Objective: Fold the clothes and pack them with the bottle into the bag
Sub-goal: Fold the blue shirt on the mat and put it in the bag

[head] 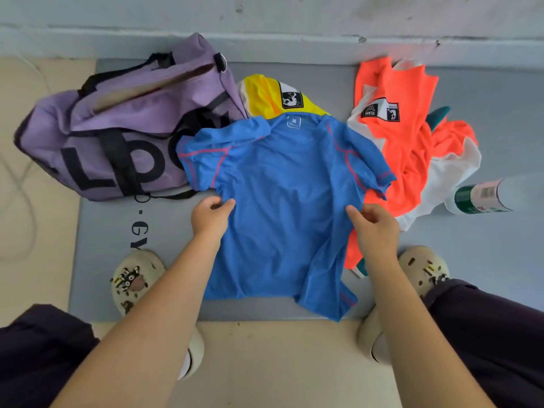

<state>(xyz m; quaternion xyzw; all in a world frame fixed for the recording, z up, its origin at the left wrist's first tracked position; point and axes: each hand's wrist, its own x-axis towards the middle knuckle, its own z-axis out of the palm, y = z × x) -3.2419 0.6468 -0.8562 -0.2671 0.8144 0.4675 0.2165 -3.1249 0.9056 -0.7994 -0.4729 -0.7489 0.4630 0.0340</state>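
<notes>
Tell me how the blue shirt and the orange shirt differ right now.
The blue shirt lies spread flat; the orange shirt sits crumpled in a heap. The left hand and right hand pinch the blue shirt; nothing holds the orange one. The blue is plain with pink seams; the orange has white panels. Both rest on the grey mat.

The purple duffel bag (97,134) carries large black letters on its side, "L" and "P" readable, the next letter cut off by the blue T-shirt (282,207). Inside that shirt's collar a white square tag reads "M". The orange jersey (406,148) has a black patch with "TEAM", seen upside down, beside a small figure logo. The grey mat (117,231) shows "GY", possibly part of a longer word. The print on the bottle (482,198) is too blurred to read.
</notes>
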